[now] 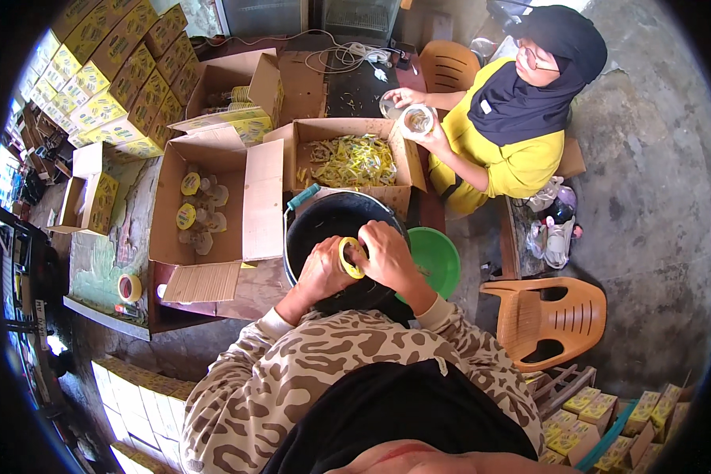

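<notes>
Both hands meet over the black bucket, w/ a small jar w/ yellow lid between them. L hand fingers curled tight round the jar's left side & bottom. R hand fingers bent over the lid, thumb on its rim; both closed on it, no gap seen. Green basin just right of bucket. Open box w/ more jars to the left. Box of yellow strips behind bucket. Across, a co-worker's hands hold another jar.
</notes>
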{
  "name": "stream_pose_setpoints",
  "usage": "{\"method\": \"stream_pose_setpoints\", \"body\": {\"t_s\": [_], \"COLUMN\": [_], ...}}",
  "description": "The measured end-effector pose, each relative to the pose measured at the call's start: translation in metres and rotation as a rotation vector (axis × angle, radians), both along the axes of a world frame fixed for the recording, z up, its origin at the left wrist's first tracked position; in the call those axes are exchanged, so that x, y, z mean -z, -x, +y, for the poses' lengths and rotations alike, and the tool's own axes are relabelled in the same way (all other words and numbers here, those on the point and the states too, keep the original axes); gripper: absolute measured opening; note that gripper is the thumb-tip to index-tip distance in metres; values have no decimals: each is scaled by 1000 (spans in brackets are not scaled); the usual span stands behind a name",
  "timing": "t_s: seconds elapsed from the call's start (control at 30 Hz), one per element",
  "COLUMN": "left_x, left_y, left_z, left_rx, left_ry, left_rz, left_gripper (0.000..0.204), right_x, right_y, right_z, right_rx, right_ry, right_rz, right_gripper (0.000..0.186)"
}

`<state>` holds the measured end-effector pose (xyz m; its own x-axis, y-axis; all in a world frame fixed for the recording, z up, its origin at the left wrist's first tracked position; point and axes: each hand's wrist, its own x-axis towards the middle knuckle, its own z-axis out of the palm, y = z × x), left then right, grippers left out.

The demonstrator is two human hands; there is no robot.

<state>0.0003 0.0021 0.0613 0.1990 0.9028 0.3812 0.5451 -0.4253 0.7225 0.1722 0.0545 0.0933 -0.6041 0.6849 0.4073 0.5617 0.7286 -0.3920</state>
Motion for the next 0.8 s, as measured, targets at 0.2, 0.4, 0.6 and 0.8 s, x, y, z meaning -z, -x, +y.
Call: {"method": "stream_pose_setpoints", "body": {"t_s": [0.2, 0.4, 0.6, 0.8], "left_x": [-4, 1, 2, -2], "left_y": [8, 0, -12, -6], "left_z": [-3, -9, -9, -17], "left_rx": [70, -57, -195, -213], "left_ry": [132, 65, -161, -258], "left_rz": [-27, -5, 85, 61], "left_gripper": [40, 46, 42, 48], "right_x": [7, 20, 31, 83], "right_y": [-5, -2, 12, -24], "right_z": [6, 6, 0, 50], "right_rx": [-147, -89, 158, 539], "right_ry": [-44, 164, 467, 585], "right_rz": [-158, 81, 453, 945], "right_gripper": [24, 22, 16, 28]}}
